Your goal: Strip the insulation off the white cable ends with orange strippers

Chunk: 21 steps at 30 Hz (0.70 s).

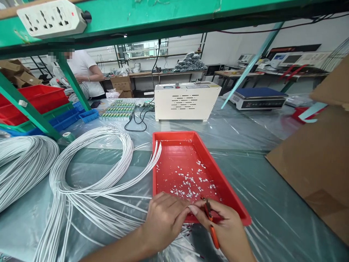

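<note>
My left hand point(164, 221) is closed at the near edge of a red tray point(234, 200), its fingers pinching the end of a thin white wire that I can barely make out. My right hand point(227, 229) is closed round small orange-handled cutters point(211, 222), whose tip meets the left fingertips. Many small white snippets point(191, 182) lie scattered in the tray. Looped white cables point(89, 174) spread over the plastic-covered table to the left, with several ends running toward my left hand.
A cream machine box point(185, 100) stands behind the tray, a scale point(257, 98) to its right. Cardboard point(319, 160) leans at the right. Red, green and blue bins point(40, 105) sit far left. A person in white point(85, 74) works beyond. A power strip point(53, 18) hangs overhead.
</note>
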Motion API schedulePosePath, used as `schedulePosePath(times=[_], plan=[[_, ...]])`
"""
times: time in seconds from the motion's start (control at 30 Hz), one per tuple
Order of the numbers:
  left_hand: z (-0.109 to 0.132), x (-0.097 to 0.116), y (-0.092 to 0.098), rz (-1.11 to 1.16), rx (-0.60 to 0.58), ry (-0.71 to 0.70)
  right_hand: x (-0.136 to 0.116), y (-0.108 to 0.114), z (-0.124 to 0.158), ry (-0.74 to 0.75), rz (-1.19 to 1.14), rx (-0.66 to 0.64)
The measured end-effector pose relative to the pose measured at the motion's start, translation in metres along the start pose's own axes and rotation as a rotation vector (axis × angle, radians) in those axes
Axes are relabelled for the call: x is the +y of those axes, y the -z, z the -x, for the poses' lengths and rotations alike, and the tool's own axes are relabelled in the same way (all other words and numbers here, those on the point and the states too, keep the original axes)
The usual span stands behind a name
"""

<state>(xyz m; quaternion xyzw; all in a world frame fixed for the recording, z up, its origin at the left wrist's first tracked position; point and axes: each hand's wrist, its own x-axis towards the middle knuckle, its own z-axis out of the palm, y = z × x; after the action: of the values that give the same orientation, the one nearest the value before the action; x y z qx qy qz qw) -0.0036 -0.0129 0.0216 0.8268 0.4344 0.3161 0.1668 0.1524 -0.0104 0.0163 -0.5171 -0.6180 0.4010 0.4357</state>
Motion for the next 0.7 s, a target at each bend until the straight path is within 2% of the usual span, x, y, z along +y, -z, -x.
schedulePosePath(times=[0.1, 0.17, 0.27, 0.3, 0.37, 0.43, 0.5, 0.57, 0.7], plan=[[0.004, 0.002, 0.002, 0.04, 0.104, 0.017, 0.002, 0.0, 0.0, -0.012, 0.026, 0.021], [0.006, 0.005, 0.002, 0.186, 0.081, 0.115, 0.003, 0.0, 0.0, -0.017, 0.044, 0.045], [0.007, 0.009, -0.001, 0.702, -0.106, 0.434, 0.002, -0.001, 0.0, -0.012, 0.038, 0.076], [0.007, 0.01, -0.003, 0.895, -0.136, 0.541, 0.001, -0.002, 0.001, -0.011, 0.025, 0.082], [0.005, 0.009, -0.007, 1.218, -0.094, 0.702, -0.001, -0.005, 0.002, -0.011, -0.012, 0.096], [0.003, 0.008, -0.01, 1.421, 0.011, 0.806, -0.001, -0.007, 0.003, -0.014, -0.055, 0.078], [0.002, 0.006, -0.012, 1.535, 0.08, 0.861, 0.002, -0.007, 0.003, -0.028, -0.093, 0.003], [0.0, 0.005, -0.011, 1.557, 0.124, 0.859, 0.007, -0.005, 0.004, -0.047, -0.117, -0.076], [-0.002, 0.004, -0.006, 1.414, 0.213, 0.808, 0.011, 0.003, 0.005, -0.108, -0.212, -0.246]])
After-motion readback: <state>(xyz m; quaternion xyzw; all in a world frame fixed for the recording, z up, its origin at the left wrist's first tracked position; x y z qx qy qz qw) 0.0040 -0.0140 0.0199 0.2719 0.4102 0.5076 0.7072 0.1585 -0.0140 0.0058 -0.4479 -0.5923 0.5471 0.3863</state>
